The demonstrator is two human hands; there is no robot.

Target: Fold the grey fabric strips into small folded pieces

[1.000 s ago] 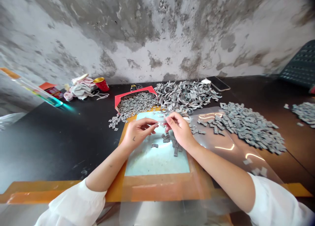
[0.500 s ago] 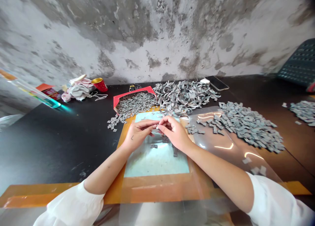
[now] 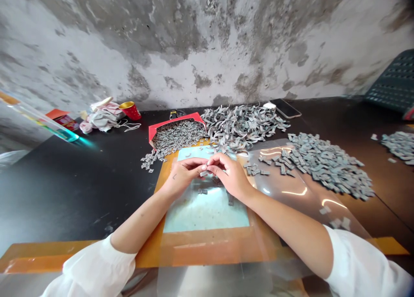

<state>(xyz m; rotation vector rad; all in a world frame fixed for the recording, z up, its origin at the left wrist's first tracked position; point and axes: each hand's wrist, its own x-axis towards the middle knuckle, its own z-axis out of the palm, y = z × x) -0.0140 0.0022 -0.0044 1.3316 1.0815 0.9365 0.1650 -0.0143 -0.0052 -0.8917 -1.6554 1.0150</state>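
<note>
L hand (image 3: 183, 175) & R hand (image 3: 228, 172) are pressing together at centre of frame, fingers curled, pinching what's prob. a small grey tab (image 3: 203, 173), mostly hidden by fingertips; pale blue board (image 3: 207, 215) is lying beneath them; grey tab heap (image 3: 326, 167) is sitting mid-right, within easy reach; held piece's exact shape is hard to make out.

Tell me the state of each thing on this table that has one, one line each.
left hand, curled, touching the right hand
right hand, curled, touching the left hand
red-rimmed tray, heaped with small gray bits, some spilled over its edge
gray strips, in a loose tangled heap
small gray pieces, in a spread pile on the plastic
clear plastic sheet, lying flat
smartphone, lying flat, screen dark
</note>
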